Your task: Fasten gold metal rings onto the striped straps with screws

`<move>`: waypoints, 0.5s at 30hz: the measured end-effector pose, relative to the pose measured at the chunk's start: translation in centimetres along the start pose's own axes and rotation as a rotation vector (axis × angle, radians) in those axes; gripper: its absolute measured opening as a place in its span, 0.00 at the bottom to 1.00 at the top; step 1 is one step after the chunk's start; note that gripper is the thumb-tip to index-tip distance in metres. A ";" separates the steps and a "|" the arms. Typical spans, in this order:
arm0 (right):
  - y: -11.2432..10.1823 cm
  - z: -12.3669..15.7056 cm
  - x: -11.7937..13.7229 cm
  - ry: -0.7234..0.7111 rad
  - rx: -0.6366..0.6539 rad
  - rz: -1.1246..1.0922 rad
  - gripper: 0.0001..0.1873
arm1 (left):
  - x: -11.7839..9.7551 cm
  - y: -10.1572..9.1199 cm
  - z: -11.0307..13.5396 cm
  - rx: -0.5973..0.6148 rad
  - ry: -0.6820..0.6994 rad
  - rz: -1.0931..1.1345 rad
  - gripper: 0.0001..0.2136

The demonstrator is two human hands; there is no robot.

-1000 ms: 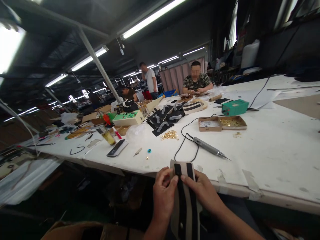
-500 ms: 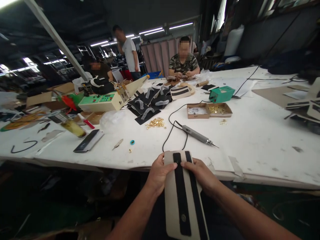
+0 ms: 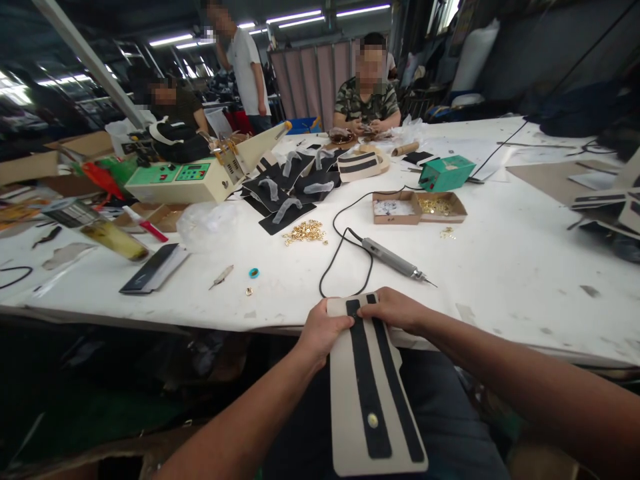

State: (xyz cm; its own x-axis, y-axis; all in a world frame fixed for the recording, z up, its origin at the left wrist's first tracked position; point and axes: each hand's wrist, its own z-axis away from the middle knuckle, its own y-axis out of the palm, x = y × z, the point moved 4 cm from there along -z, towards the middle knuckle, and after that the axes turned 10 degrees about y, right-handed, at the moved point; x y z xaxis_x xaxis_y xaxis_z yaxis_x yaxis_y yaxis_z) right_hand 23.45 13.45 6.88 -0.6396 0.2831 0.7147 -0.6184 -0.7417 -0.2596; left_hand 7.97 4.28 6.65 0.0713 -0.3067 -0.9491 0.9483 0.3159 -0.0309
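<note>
A flat beige panel with two black strips [image 3: 345, 400] lies along my lap, its far end at the table's front edge. My left hand [image 3: 323, 333] grips its far left side, thumb on top of the nearer black strip. From the right, my right hand [image 3: 393, 309] holds the same end, thumb pressed close to the left one near a small dark spot. The fingers beneath the panel are hidden. A round metal snap [image 3: 373, 420] shows on the strip near the panel's close end. Just beyond my hands lies a grey corded electric screwdriver [image 3: 393, 259].
On the white table [image 3: 280, 313] lie a heap of gold fittings [image 3: 306, 232], cardboard trays [image 3: 395, 220], a green box [image 3: 447, 173], black pieces [image 3: 287, 213], a notebook [image 3: 154, 268] and a jar [image 3: 115, 240]. A cream machine [image 3: 175, 183] stands left. A person in camouflage [image 3: 367, 103] sits opposite.
The view has shifted slightly. My right forearm has swung outward with its elbow raised, and the panel's near end has tilted to the right. Both hands keep their hold at the far end.
</note>
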 end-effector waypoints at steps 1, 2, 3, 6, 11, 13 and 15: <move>-0.1 -0.5 0.0 0.012 -0.008 0.006 0.09 | 0.1 0.1 -0.4 -0.012 0.002 -0.029 0.19; -0.2 -0.9 0.0 0.023 -0.017 0.013 0.08 | 0.2 0.1 -0.7 -0.024 0.004 -0.056 0.19; -0.2 -1.3 0.0 0.033 -0.024 0.023 0.08 | 0.3 0.1 -1.0 -0.034 0.008 -0.087 0.19; -0.3 -2.0 -0.2 0.059 -0.042 0.064 0.08 | 0.5 0.2 -1.5 -0.053 0.022 -0.188 0.18; -0.4 -2.3 -0.4 0.052 -0.088 0.131 0.07 | 0.2 0.3 -1.9 -0.071 0.057 -0.336 0.18; -0.4 -2.2 -0.4 0.051 -0.116 0.156 0.07 | 0.0 0.4 -1.9 -0.074 0.065 -0.378 0.18; -0.5 -2.0 -0.3 0.049 -0.136 0.169 0.08 | -0.3 0.5 -1.9 -0.073 0.069 -0.403 0.17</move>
State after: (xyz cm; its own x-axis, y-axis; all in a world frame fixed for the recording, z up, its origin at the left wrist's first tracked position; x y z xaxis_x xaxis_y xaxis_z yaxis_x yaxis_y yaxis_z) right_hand 23.01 14.93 5.48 -0.7585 0.1932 0.6224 -0.5545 -0.6932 -0.4605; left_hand 7.89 6.19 6.30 -0.3245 -0.3587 -0.8753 0.8716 0.2461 -0.4240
